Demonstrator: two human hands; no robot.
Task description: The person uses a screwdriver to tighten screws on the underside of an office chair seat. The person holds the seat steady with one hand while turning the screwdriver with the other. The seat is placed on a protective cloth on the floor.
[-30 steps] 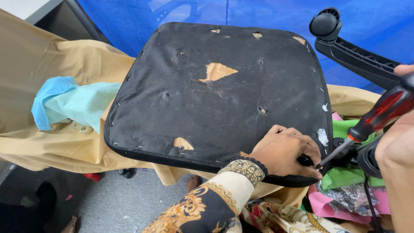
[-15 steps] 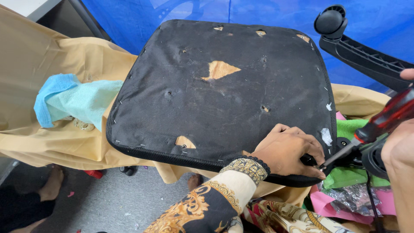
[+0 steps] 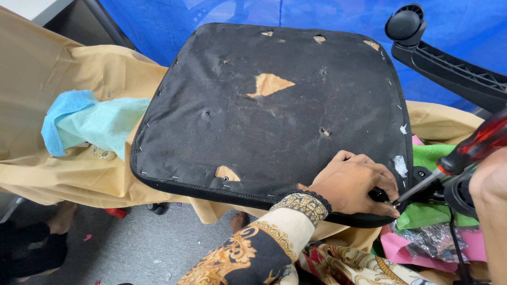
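Little has shifted since the earlier frames: the red-handled screwdriver with its steel shaft (image 3: 449,169) sits slightly higher and further right, its handle now running off the right edge, while the tip stays at the same spot by the near right corner of the seat.

Left hand (image 3: 355,182): lies palm down on that corner, fingers curled and pinching a small dark part, apparently a fastener, at the screwdriver tip. Its sleeve is black with gold pattern.

Right hand (image 3: 488,182): only partly in view at the right edge. It is at the screwdriver handle, but whether it is closed around it cannot be told.

Upturned black fabric-covered chair seat base (image 3: 274,105): rests underside up on tan cloth (image 3: 63,169), stapled round its rim, with several tears showing wood beneath. It has not moved. Judgement: work is holding at this one corner fixing, with no sign of it being finished.

Surroundings: a light blue towel (image 3: 90,124) lies on the tan cloth to the left; a black plastic chair leg with castor wheel (image 3: 438,53) juts in at upper right; green and pink cloths (image 3: 438,221) lie under the tool.
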